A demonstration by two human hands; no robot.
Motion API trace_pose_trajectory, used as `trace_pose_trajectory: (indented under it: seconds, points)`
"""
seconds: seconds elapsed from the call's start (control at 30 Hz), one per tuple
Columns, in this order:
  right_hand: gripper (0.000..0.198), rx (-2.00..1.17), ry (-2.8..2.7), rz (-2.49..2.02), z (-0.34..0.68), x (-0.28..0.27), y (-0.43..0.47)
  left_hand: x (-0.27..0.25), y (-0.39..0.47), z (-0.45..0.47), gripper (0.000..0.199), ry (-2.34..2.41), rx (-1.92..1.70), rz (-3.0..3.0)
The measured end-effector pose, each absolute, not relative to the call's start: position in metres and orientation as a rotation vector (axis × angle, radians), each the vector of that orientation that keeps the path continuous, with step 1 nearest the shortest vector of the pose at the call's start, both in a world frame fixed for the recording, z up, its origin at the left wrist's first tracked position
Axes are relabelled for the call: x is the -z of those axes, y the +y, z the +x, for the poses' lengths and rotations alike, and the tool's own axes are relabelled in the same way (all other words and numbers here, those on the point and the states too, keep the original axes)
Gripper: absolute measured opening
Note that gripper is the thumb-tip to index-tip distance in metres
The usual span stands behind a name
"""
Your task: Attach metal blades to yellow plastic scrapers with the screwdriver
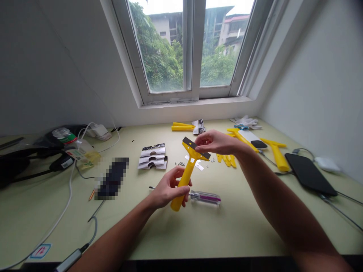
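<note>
Gripping yellow scraper (187,172) over surface (241,226), between near and far edges, curling left hand (168,190) snugly round handle (177,203); holding right hand (215,141) nearly closed at dark plate (186,141), pinching or touching, cannot tell.

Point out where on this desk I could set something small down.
The widest bare patch lies between the screwdriver and the near edge of the desk. A smaller one lies between the paper packets and the window wall. It's crowded beyond the yellow scraper, with small metal pieces and yellow strips.
</note>
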State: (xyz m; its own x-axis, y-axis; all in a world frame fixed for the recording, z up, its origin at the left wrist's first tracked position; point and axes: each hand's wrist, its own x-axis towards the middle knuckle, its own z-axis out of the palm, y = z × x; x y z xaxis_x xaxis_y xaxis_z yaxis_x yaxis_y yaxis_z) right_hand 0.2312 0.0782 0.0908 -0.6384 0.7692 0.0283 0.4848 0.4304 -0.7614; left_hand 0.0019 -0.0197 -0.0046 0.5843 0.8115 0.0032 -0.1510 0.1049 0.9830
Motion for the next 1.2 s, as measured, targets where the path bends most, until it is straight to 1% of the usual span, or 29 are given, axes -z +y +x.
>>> trace_pose_trajectory:
  seconds: [0.2, 0.4, 0.57, 0.73, 0.9, 1.0, 1.07, 1.2]
  points:
    - [0.029, -1.13, -2.344, -1.044, 0.238, -0.097, 0.074, 0.003, -0.021, 0.003, 0.037, 0.62, -0.772, 1.292]
    - [0.027, -1.018, -2.43, -1.086, 0.239, -0.099, 0.071, 0.0, -0.021, 0.001, 0.037, 0.605, -0.731, 1.321]
    - [0.027, -0.982, -2.452, -1.03, 0.239, -0.101, 0.07, 0.001, -0.02, -0.001, 0.035, 0.583, -0.738, 1.304]
    - [0.026, -1.05, -2.428, -0.939, 0.237, -0.098, 0.072, 0.001, -0.021, 0.0, 0.033, 0.491, -0.742, 1.257]
    - [0.022, -1.146, -2.406, -0.853, 0.218, -0.091, 0.063, -0.002, -0.025, 0.003, 0.037, 0.434, -0.797, 1.151]
    - [0.021, -1.215, -2.458, -0.82, 0.202, -0.085, 0.055, -0.001, -0.025, 0.004, 0.032, 0.486, -0.889, 1.056]
    - [0.021, -1.207, -2.489, -0.836, 0.195, -0.081, 0.053, 0.001, -0.025, 0.005, 0.028, 0.563, -0.939, 1.019]
    - [0.021, -1.196, -2.479, -0.927, 0.188, -0.072, 0.054, 0.001, -0.024, 0.007, 0.032, 0.761, -0.973, 0.988]
